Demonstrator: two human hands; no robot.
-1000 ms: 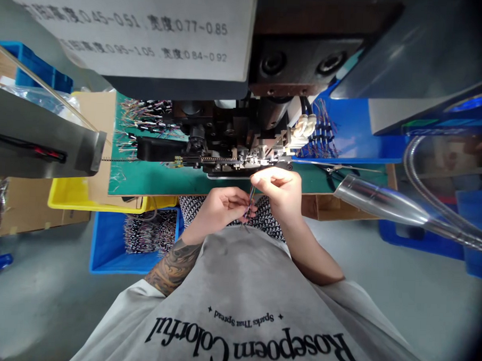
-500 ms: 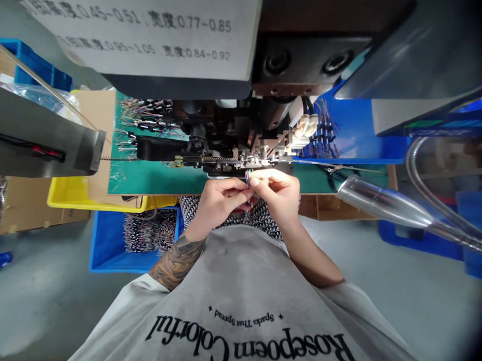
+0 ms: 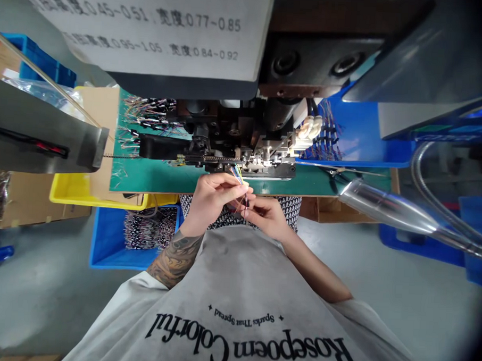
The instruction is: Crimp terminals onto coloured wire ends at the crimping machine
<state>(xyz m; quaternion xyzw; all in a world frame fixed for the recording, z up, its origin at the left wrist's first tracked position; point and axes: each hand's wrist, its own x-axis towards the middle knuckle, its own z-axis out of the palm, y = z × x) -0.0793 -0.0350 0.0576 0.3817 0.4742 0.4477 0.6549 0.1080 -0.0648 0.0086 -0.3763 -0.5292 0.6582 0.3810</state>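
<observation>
Right hand point(image 3: 268, 216) dropped lower since earlier; left hand point(image 3: 214, 195) pinches wires point(image 3: 238, 175) at frame centre, right fingers closed on their lower end, below machine point(image 3: 246, 149).

blue bin point(image 3: 102, 249), yellow tray point(image 3: 65, 191), green mat point(image 3: 145, 176)

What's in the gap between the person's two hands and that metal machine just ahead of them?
In the head view, only the fanned ends of the coloured wires, pinched by the left hand and right hand, and a strip of green mat before the machine.

Two hands, one bundle of coloured wires point(image 3: 237, 174), one yellow bin point(image 3: 70, 190), one green mat point(image 3: 153, 178).
</observation>
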